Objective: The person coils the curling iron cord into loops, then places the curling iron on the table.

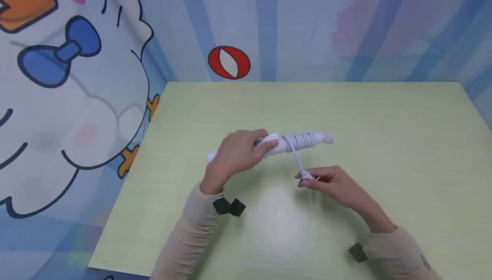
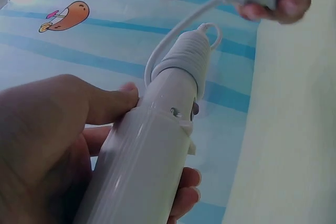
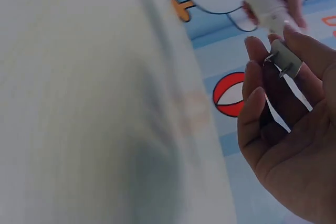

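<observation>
A white hair curling iron (image 1: 282, 146) is held above the table, pointing left to right. My left hand (image 1: 240, 152) grips it round the body, thumb along the near side, and hides part of it. Its white cord (image 2: 181, 61) is wound in several tight turns round the right-hand end, where a small loop (image 1: 328, 138) sticks out. One free length of cord runs down to the plug (image 3: 286, 60), whose two metal pins show in the right wrist view. My right hand (image 1: 334, 185) pinches this plug between thumb and fingers, below and right of the iron.
The pale green-yellow table (image 1: 403, 135) spreads under both hands. Behind it stands a blue striped wall (image 1: 307, 28), and a cartoon-printed panel (image 1: 111, 66) borders its left side. Dark wrist pieces (image 1: 229, 207) sit at the sleeve cuffs.
</observation>
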Available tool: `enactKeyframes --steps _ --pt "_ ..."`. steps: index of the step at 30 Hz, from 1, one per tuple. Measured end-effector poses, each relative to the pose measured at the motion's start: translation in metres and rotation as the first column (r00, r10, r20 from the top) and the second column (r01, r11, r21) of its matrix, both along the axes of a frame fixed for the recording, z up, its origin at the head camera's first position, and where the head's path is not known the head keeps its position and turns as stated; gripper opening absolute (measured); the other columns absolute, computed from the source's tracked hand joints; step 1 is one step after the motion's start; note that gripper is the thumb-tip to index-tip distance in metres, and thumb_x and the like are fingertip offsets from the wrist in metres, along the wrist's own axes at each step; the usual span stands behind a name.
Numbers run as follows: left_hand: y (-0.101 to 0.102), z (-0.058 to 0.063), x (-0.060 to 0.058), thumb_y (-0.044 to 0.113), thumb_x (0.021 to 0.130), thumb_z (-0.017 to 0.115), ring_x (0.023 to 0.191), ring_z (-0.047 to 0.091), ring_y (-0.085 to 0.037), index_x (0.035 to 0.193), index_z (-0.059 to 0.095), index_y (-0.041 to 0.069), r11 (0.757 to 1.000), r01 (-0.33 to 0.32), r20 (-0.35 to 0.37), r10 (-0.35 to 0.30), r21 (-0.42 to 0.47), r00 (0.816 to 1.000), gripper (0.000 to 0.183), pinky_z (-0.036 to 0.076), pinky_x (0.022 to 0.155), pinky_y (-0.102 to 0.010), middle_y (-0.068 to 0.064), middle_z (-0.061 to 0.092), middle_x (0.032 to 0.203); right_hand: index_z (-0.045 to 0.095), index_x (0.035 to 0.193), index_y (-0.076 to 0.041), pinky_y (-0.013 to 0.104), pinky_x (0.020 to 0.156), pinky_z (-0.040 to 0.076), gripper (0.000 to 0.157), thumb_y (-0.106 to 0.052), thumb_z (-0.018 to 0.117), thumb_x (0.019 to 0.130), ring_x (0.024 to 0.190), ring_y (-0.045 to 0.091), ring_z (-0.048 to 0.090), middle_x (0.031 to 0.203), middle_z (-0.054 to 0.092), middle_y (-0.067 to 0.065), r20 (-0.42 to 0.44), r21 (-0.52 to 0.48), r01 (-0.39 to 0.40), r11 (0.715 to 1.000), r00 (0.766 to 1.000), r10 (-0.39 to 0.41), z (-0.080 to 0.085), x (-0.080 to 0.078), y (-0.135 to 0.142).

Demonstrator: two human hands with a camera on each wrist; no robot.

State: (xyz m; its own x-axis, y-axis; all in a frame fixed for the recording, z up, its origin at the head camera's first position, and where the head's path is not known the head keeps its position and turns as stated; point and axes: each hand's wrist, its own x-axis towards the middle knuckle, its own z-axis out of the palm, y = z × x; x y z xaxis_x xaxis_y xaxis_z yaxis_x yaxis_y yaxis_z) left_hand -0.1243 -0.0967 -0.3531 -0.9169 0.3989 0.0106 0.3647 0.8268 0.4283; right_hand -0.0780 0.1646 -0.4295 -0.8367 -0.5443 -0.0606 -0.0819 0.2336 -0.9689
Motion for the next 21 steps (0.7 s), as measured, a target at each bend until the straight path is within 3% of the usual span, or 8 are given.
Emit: enactKeyframes --steps 6,11,16,21 --pt "0.004 -0.003 0.003 0.050 0.095 0.050 0.056 0.050 -0.013 0.093 0.058 0.021 0.998 -0.036 -0.048 0.033 -0.046 0.998 0.030 0.038 0.051 -0.027 0.004 0.053 0.066 0.072 0.109 -0.010 0.025 0.069 0.051 0.023 -0.023 0.066 0.090 0.077 0.009 0.061 0.100 0.073 -0.003 -0.143 0.112 0.066 0.991 0.988 -0.050 -0.012 0.005 -0.012" --pt "0.004 0.000 0.005 0.050 0.094 0.051 0.058 0.051 -0.012 0.096 0.059 0.022 0.999 -0.021 -0.013 0.021 -0.027 1.000 0.029 0.039 0.053 -0.026 0.005 0.055 0.068 0.073 0.108 -0.012 0.023 0.064 0.049 0.022 -0.023 0.067 0.089 0.070 0.008 0.058 0.098 0.073 -0.001 -0.262 0.185 0.168 0.968 0.958 -0.116 -0.019 0.004 -0.017" --pt "0.005 0.004 0.008 0.049 0.095 0.051 0.064 0.054 -0.012 0.101 0.061 0.022 0.998 0.048 0.068 -0.051 0.051 0.996 0.029 0.041 0.058 -0.026 0.005 0.058 0.075 0.073 0.107 -0.013 0.023 0.062 0.049 0.019 -0.019 0.067 0.089 0.069 0.006 0.056 0.097 0.073 -0.002 -0.368 0.182 0.202 0.962 0.922 -0.124 -0.025 -0.008 -0.019" --pt "0.005 0.005 0.008 0.048 0.096 0.051 0.072 0.055 -0.011 0.102 0.062 0.024 0.978 0.144 0.130 -0.164 0.151 0.978 0.027 0.044 0.062 -0.026 0.007 0.060 0.081 0.070 0.097 -0.011 0.026 0.065 0.049 0.014 -0.010 0.073 0.083 0.074 0.007 0.057 0.090 0.070 0.000 -0.479 0.130 0.284 0.950 0.857 -0.191 -0.026 -0.021 -0.016"
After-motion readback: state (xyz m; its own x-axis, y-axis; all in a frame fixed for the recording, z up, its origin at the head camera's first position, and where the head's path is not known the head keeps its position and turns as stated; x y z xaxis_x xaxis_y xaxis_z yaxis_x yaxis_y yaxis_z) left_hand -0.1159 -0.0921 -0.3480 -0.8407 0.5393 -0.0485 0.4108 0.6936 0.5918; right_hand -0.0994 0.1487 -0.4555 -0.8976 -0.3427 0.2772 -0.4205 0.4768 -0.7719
